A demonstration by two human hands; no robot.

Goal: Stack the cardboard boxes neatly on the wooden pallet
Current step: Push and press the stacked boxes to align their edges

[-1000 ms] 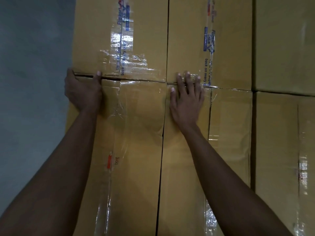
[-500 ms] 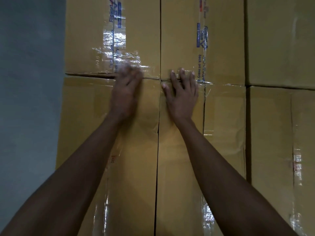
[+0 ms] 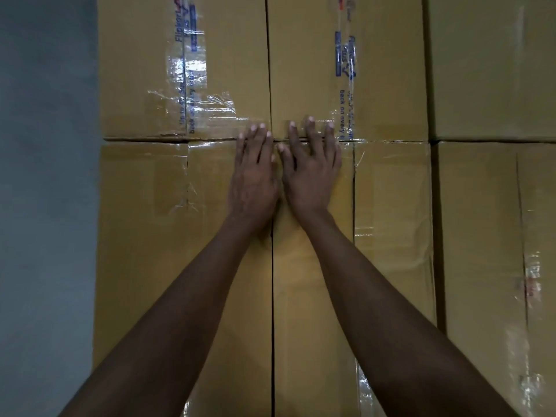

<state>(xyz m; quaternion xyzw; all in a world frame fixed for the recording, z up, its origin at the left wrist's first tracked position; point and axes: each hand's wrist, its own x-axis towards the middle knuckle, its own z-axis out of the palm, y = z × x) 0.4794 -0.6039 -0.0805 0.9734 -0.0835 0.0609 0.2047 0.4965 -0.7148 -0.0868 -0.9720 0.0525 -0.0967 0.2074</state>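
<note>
Your left hand [image 3: 254,176]: it lay flat on the near-left box [image 3: 168,266], just left of the dark vertical seam. The fingers were straight and close together, and it gripped nothing.
Your right hand [image 3: 310,173]: it lay flat on the near-middle box [image 3: 313,311] with the fingers slightly spread, pinching nothing. It sat just beside your left hand.
Fingertips: both sets reached across the cross seam onto the far-left box [image 3: 144,70] and the far-middle box [image 3: 388,70].
Where the boxes were: six faces showed, in two rows of three, counting the near-right box [image 3: 481,251] and the far-right box [image 3: 493,64]. They were packed edge to edge with only thin dark gaps between them.
Pallet: it was hidden under the stack, so you could not confirm it from here.
Done, as it looked: this layer seemed placed and squared, with the seams nearly lined up.
Left to do: your flat palms at the corner where four boxes met suggested a last press or alignment check. You could not tell whether more boxes were waiting.
Clear tape [image 3: 186,94]: it was wrinkled but appeared to be holding the flaps down.
Grey floor [image 3: 45,191]: it lay along the left side of the stack.
</note>
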